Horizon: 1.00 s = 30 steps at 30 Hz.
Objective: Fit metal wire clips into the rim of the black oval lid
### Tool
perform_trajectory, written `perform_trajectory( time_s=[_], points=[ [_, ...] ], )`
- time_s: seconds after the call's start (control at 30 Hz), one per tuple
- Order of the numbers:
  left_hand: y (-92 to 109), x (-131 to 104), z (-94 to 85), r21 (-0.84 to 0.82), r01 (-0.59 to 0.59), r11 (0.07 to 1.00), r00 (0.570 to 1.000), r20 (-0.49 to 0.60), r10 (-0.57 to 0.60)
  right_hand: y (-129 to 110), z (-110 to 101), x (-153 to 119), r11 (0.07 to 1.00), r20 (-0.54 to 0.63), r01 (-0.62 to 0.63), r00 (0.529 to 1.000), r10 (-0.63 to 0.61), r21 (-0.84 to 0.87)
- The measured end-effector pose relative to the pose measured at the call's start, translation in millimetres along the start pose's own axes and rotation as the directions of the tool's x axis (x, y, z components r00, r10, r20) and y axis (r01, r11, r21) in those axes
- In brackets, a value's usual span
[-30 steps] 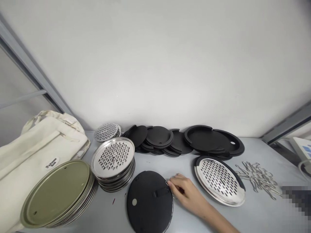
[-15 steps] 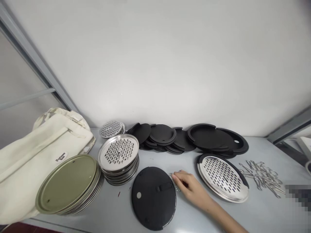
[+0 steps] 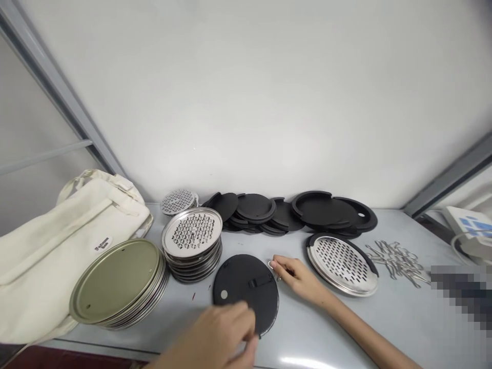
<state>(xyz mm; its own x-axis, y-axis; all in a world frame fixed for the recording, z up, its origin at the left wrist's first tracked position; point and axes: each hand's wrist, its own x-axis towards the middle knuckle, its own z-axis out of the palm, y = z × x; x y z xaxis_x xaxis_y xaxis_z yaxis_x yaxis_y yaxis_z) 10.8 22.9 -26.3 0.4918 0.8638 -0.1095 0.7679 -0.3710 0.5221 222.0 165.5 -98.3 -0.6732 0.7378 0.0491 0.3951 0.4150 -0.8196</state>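
Observation:
A round black disc point(image 3: 261, 302) with a small light dot lies flat at the front middle of the table. Over its lower left part is my left hand point(image 3: 221, 333), blurred, with curled fingers; whether it holds anything cannot be made out. Just right of the disc, my right hand point(image 3: 290, 274) pinches a small metal wire hook point(image 3: 270, 264) between thumb and fingers. Several similar metal hooks point(image 3: 400, 259) lie in a heap at the right. Between heap and hand sits a slotted metal grater plate point(image 3: 342, 262) with a black rim.
Green round plates point(image 3: 119, 279) are stacked at the left, beside a cream cloth bag point(image 3: 69, 230). Stacked metal graters point(image 3: 192, 233) stand behind the disc's left side. Black trays point(image 3: 255, 207) line the wall. A white box point(image 3: 471, 225) is at far right.
My left hand has come into view from below, over the black disc. My right hand still holds the hook beside the disc. The camera view has shifted slightly to the right.

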Motion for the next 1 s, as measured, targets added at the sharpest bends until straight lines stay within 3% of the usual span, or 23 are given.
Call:
perform_trajectory(
  time_s=[0.07, 0.1, 0.23, 0.4, 0.67, 1.0],
  points=[
    [-5.8, 27.6, -3.6, 0.161, 0.066, 0.985, 0.99, -0.136, -0.044, 1.0, -0.3, 2.5, 1.0, -0.005, 0.007, 1.0, -0.007, 0.017],
    [-9.4, 39.6, -4.4, 0.21, 0.062, 0.976, 0.988, -0.154, -0.029, 1.6, -0.4, 4.3, 1.0, -0.007, 0.011, 1.0, -0.011, 0.023],
    [-28.2, 75.5, -2.7, 0.36, -0.017, 0.933, 0.988, -0.138, 0.071, 5.6, 1.3, 16.7, 0.999, -0.037, 0.028, 0.999, -0.027, 0.02],
    [-44.9, 103.2, 4.0, 0.417, -0.152, 0.896, 0.976, -0.08, 0.202, 9.6, 6.5, 35.4, 0.997, -0.055, 0.055, 0.997, -0.052, 0.061],
    [-49.4, 109.5, 13.0, 0.306, -0.091, 0.948, 0.963, -0.214, 0.162, 13.6, -0.1, 33.2, 0.997, -0.025, 0.028, 0.999, -0.026, 0.068],
    [-54.1, 110.8, 16.0, 0.272, -0.087, 0.958, 0.965, -0.216, 0.149, 11.2, -7.0, 29.2, 0.993, -0.077, 0.026, 0.997, -0.017, 0.118]
  ],
)
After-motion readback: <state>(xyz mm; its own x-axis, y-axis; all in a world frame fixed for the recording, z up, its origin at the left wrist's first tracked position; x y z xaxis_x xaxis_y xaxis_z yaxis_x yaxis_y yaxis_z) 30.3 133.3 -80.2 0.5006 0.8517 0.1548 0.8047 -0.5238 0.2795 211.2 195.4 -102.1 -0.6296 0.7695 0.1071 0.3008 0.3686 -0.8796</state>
